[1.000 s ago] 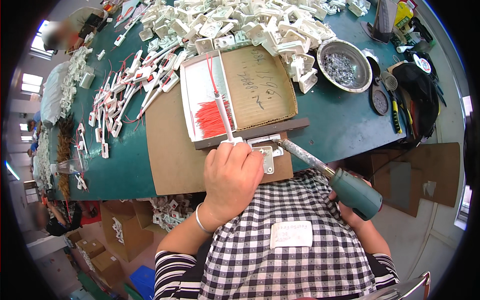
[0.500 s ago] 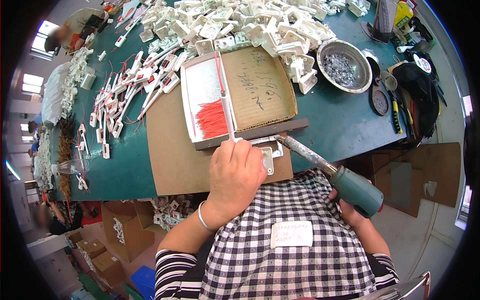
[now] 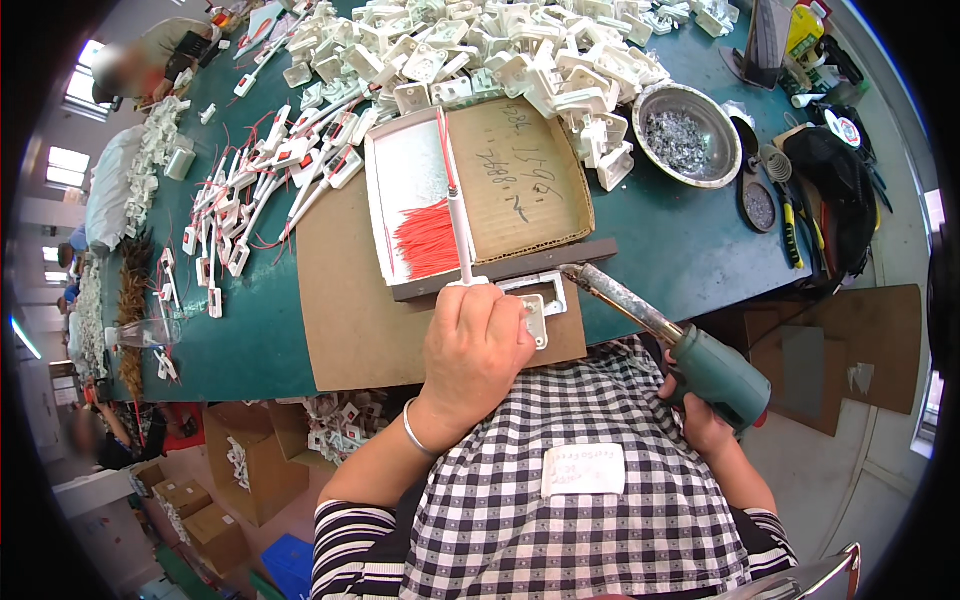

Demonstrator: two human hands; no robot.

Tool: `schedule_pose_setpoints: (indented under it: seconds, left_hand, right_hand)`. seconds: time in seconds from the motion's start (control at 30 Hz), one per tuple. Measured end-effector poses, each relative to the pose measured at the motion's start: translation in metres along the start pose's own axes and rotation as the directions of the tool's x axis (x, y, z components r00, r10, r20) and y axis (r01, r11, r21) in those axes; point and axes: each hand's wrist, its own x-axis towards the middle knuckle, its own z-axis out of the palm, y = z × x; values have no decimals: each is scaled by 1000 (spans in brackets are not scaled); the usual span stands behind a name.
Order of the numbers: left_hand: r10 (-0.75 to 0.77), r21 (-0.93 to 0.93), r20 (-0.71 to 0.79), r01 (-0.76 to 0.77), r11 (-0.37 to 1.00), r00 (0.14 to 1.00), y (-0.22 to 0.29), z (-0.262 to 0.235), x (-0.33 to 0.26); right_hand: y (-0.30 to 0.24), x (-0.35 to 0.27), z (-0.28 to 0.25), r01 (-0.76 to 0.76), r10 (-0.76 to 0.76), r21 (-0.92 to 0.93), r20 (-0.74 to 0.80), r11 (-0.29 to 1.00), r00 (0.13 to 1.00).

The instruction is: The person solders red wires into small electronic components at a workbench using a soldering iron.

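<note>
My left hand point(image 3: 475, 340) is closed around a white plastic fitting with a long stem point(image 3: 462, 235). Red wires point(image 3: 447, 150) run out of the stem's far end. A flat rectangular frame point(image 3: 545, 292) and a square plate point(image 3: 537, 322) of white plastic show to the right of my fingers, against a dark bar point(image 3: 590, 251). Whether they join the held fitting is hidden by my hand. My right hand point(image 3: 705, 425) grips the green handle of a pistol-shaped soldering iron point(image 3: 725, 375). Its tip is at the frame's upper right corner, close to the bar.
Behind the bar lies a shallow cardboard box point(image 3: 545, 150) with cut red wires point(image 3: 425, 240). White plastic housings point(image 3: 480, 45) are heaped beyond it; wired fittings point(image 3: 240, 205) lie left. At right are a metal bowl of scraps point(image 3: 685, 135) and pliers point(image 3: 795, 235). A cardboard sheet point(image 3: 350, 345) covers the front edge.
The soldering iron has shifted slightly right and away from me, its tip drawing off the white frame, whose opening shows more. My left hand keeps its hold, with barely any movement.
</note>
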Motion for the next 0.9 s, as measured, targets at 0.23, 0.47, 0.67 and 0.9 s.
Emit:
schedule_pose_setpoints:
  seconds: [0.23,0.47,0.67,0.9]
  left_hand:
    - [-43,-85,-53,38,996,998,-19,-26,-13]
    - [-158,-82,195,176,981,968,-3,-27,-9]
    - [-176,-82,126,187,979,976,-6,-11,-12]
    - [-218,-322,24,214,922,976,-18,-27,-5]
  right_hand:
    - [-3,-8,-10,-226,221,62,81,972,972]
    - [-10,-8,1,-164,174,207,-34,964,984]
    - [-19,-31,-6,-10,27,259,-64,966,998]
    - [-35,-36,4,-16,83,236,-277,972,957]
